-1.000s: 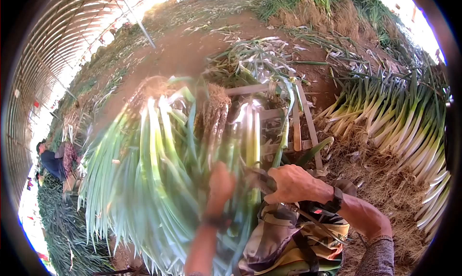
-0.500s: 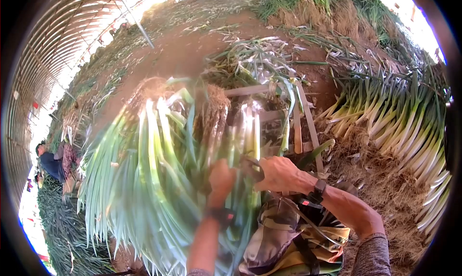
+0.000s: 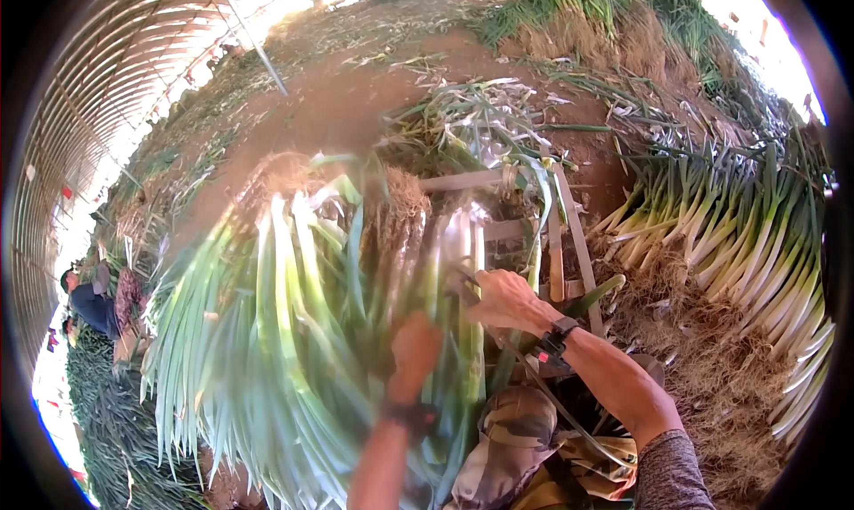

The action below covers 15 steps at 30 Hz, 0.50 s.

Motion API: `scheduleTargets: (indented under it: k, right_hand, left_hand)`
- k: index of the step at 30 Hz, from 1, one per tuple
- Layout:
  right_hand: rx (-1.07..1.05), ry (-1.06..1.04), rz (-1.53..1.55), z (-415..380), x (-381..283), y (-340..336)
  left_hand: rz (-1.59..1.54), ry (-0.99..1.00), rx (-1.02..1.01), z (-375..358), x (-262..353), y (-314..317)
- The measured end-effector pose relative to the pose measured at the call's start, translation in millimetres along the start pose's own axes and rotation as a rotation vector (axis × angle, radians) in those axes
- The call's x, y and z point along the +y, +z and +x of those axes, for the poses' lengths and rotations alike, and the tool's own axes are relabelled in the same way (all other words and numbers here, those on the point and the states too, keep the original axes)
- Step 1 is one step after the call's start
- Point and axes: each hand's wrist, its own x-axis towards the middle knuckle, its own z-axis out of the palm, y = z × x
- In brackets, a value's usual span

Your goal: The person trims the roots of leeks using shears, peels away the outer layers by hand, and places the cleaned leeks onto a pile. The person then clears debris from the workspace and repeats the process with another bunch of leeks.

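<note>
Long green onions (image 3: 294,305) lie in a thick layer in front of me, roots away from me and leaves toward me. Over their stalks my left hand (image 3: 417,343) looks curled into a blurred fist; what it holds, if anything, I cannot make out. My right hand (image 3: 507,299) is closed beside a few upright white-green stalks (image 3: 469,243), above my knee. A dark, narrow thing (image 3: 464,288) shows at its fingers, too blurred to name. Brown, rooty stalks (image 3: 405,199) lie between the large bunch and these stalks.
A wooden frame (image 3: 571,221) stands just beyond my right hand. Rows of green onions (image 3: 738,208) with matted roots lie at the right. Leaf scraps (image 3: 480,119) are heaped behind the frame. Another person (image 3: 93,305) is at the far left, near a metal pole (image 3: 253,39) and greenhouse ribs.
My left hand has moved down toward me along the leaves. My right hand has shifted slightly left and up, staying closed. The onion bunch lies much as before.
</note>
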Motion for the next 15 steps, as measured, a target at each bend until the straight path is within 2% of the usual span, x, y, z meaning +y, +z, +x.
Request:
scheduleTargets:
  k: [3,6,9,11,12,15]
  right_hand:
    - [0.045,-0.019,0.035,7.4,-1.6,-0.6]
    - [-0.045,0.034,0.045,7.4,-13.3,-15.6]
    - [-0.23,0.068,0.128,-18.3,-30.3,-34.3]
    - [-0.307,0.032,0.23,-45.5,-38.0,-41.7]
    - [-0.261,-0.091,0.147,-63.6,-44.8,-49.3]
    - [-0.294,-0.156,0.092,-102.6,-43.3,-47.7]
  left_hand:
    - [-0.062,-0.041,0.011,0.3,4.5,-3.2]
    - [-0.115,0.081,0.082,11.6,-26.3,12.4]
    - [-0.377,-0.13,-0.043,15.8,-27.6,9.1]
    - [-0.416,-0.089,-0.019,14.0,-26.7,8.6]
    - [-0.435,-0.066,-0.009,13.2,-26.5,8.2]
    - [-0.564,0.084,-0.098,-0.7,-19.9,-15.5]
